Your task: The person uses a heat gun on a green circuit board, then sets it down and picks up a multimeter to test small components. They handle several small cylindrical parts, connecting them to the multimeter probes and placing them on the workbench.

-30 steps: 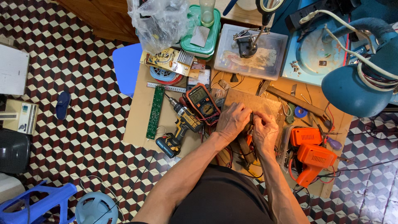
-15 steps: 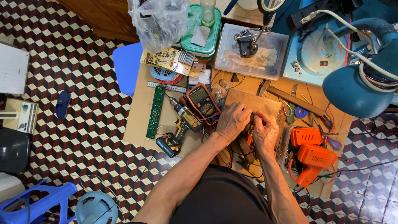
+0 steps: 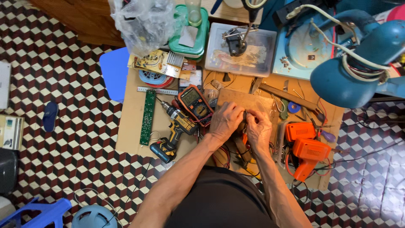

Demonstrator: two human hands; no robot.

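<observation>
My left hand (image 3: pixel 225 121) and my right hand (image 3: pixel 259 128) meet over a small wooden board (image 3: pixel 247 99) on a cardboard sheet (image 3: pixel 130 126) laid on the floor. Their fingertips pinch something small and dark between them; I cannot tell what it is. A multimeter (image 3: pixel 194 104) with an orange case lies just left of my left hand. A yellow and black cordless drill (image 3: pixel 174 131) rests beside it, lower left. An orange power tool (image 3: pixel 306 150) sits to the right of my right hand.
A long green circuit board (image 3: pixel 148 116) and a steel ruler (image 3: pixel 157 90) lie at the left of the cardboard. A clear plastic box (image 3: pixel 240 48), a green lidded tub (image 3: pixel 187 36), a plastic bag (image 3: pixel 145 21) and a blue desk lamp (image 3: pixel 358 63) stand behind. The floor is patterned tile.
Both hands stay together over the wooden board with only slight finger movement. Nothing else has shifted.
</observation>
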